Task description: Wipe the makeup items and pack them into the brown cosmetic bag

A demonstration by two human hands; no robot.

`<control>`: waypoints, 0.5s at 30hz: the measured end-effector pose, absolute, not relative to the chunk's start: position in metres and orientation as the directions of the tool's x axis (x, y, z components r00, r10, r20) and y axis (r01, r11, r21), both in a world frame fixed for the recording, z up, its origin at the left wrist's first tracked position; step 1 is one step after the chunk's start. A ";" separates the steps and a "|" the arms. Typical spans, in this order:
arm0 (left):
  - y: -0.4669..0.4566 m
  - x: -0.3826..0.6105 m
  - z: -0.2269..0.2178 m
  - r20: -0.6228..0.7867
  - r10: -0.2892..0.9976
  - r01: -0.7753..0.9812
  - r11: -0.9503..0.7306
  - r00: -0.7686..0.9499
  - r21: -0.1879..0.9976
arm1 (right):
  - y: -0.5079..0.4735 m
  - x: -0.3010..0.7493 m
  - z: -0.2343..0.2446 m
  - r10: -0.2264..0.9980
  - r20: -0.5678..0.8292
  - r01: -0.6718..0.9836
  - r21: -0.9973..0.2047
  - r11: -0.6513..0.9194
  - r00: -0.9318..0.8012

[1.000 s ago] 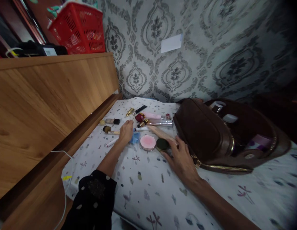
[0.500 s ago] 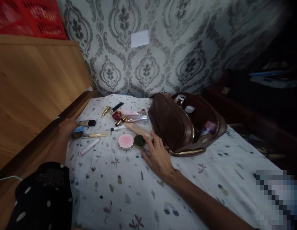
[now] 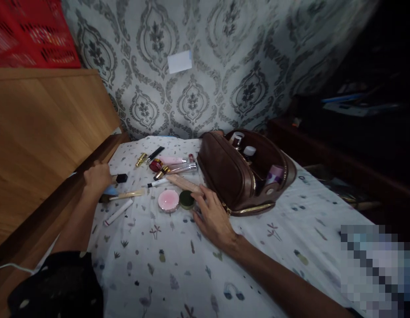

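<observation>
Head view: the left hand [image 3: 98, 176] has gone from the middle of the clutter a second ago to the bed's [image 3: 178, 265] 9 o'clock edge by the wooden board [image 3: 42, 145], fingers curled shut on a blue sponge [image 3: 110, 191] just above the brush [image 3: 127, 194], a black-capped bottle [image 3: 120, 178] at its 3 o'clock. The right hand [image 3: 213, 214] has stayed spread flat on the bed, fingertips at the beige tube [image 3: 185, 183] and beside the green pot [image 3: 186, 199], the pink compact [image 3: 168, 201] at its 10 o'clock, the open brown bag [image 3: 231, 176] at 1 o'clock.
</observation>
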State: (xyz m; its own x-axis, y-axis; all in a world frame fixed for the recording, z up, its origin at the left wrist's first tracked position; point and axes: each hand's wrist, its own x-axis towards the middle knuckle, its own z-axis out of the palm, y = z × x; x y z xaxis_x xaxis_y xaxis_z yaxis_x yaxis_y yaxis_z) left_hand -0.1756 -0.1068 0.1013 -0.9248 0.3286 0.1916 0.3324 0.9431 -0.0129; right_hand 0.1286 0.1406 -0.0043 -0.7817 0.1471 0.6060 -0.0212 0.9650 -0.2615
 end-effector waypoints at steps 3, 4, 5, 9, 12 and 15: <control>-0.076 -0.147 0.100 0.150 0.402 0.405 0.914 -0.903 -0.010 | 0.142 0.128 -0.005 0.158 0.598 -0.022 -0.282 0.959 -0.786; -0.065 -0.138 0.097 0.118 0.478 0.485 0.873 -0.870 0.041 | 0.142 0.128 -0.005 0.161 0.595 -0.022 -0.288 0.957 -0.787; -0.056 -0.130 0.092 0.093 0.547 0.554 0.827 -0.832 0.096 | 0.142 0.128 -0.005 0.162 0.592 -0.024 -0.293 0.956 -0.789; -0.030 -0.104 0.067 0.084 0.700 0.696 0.676 -0.709 0.242 | 0.143 0.128 -0.006 0.148 0.595 -0.043 -0.295 0.954 -0.790; -0.022 -0.089 0.059 0.073 0.744 0.735 0.630 -0.664 0.251 | 0.143 0.128 -0.006 0.135 0.611 -0.053 -0.279 0.959 -0.780; -0.025 -0.077 0.065 0.044 0.726 0.721 0.671 -0.686 0.171 | 0.142 0.128 -0.004 0.122 0.627 -0.050 -0.250 0.967 -0.769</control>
